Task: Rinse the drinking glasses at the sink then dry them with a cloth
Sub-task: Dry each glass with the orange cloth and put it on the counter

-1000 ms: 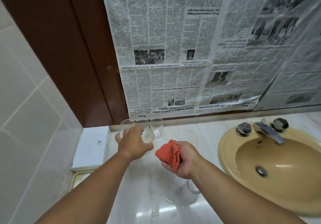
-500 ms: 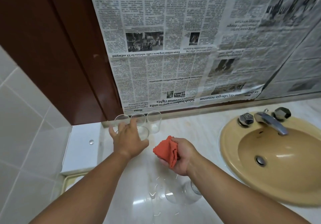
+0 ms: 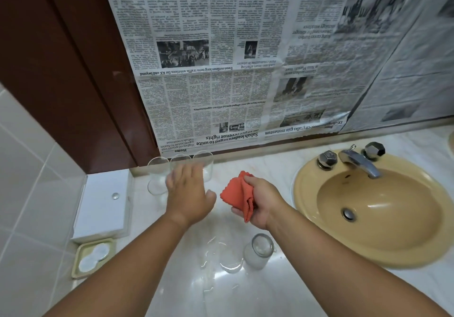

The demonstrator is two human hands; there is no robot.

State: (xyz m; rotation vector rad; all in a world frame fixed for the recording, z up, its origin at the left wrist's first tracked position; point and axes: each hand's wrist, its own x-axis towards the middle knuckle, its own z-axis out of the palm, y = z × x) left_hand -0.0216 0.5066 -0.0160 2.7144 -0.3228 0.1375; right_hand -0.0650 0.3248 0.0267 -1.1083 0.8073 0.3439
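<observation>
At the counter [image 3: 258, 166] | left hand [image 3: 189, 195] fingers straight, empty, by glasses [image 3: 157, 176] | right hand [image 3: 265, 202] fingers grip cloth [image 3: 234, 195]

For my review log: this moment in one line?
left hand: open over back glasses | right hand: grips orange cloth | front glass: untouched

Soft, rather dim indoor light. The left hand [image 3: 190, 191] is motion-blurred at the fingers. White glare streaks the glossy bench [image 3: 228, 289] nearer the camera than that hand. Straight lines bow toward the frame edges.
</observation>
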